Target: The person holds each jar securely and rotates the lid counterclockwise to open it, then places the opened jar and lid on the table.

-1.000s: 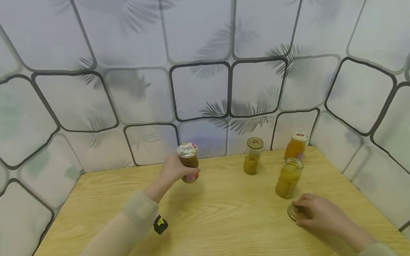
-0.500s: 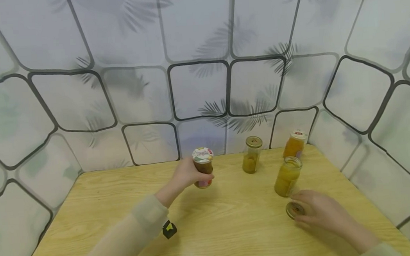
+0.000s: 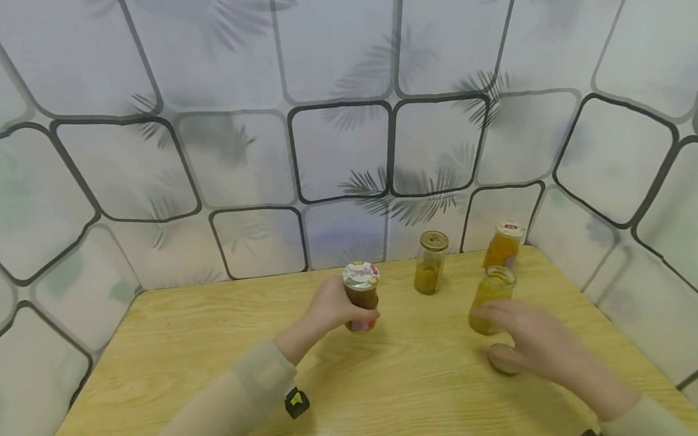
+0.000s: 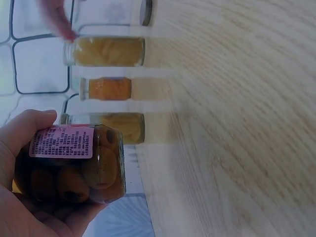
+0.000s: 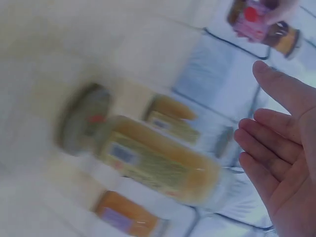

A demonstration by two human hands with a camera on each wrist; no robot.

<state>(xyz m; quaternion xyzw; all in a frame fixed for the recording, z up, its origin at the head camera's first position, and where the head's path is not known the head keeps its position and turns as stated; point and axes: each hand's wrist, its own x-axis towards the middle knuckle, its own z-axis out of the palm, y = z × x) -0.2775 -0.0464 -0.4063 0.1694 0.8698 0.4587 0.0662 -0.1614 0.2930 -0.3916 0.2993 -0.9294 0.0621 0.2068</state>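
Note:
My left hand (image 3: 333, 307) grips a jar of dark round fruit (image 3: 364, 298) with a white patterned lid. In the left wrist view its pink label (image 4: 61, 141) and the fruit show through the glass, the fingers wrapped round it. Over the right part of the table is my right hand (image 3: 536, 340), fingers extended and palm bare in the right wrist view. Beneath its fingers lies a gold metal lid (image 3: 503, 362), flat on the wood. Just beyond stands a lidless jar of yellow fruit (image 3: 493, 291), partly covered by the hand in the head view.
Behind stand a gold-lidded jar, partly filled with yellow fruit (image 3: 427, 276), and a white-lidded jar of orange fruit (image 3: 501, 251) near the back right corner. Patterned walls (image 3: 345, 151) border the wooden table (image 3: 211, 326) at the back and sides.
My left hand has carried the dark fruit jar rightward and a little nearer. My right hand has let go of the gold lid and risen toward the open jar.

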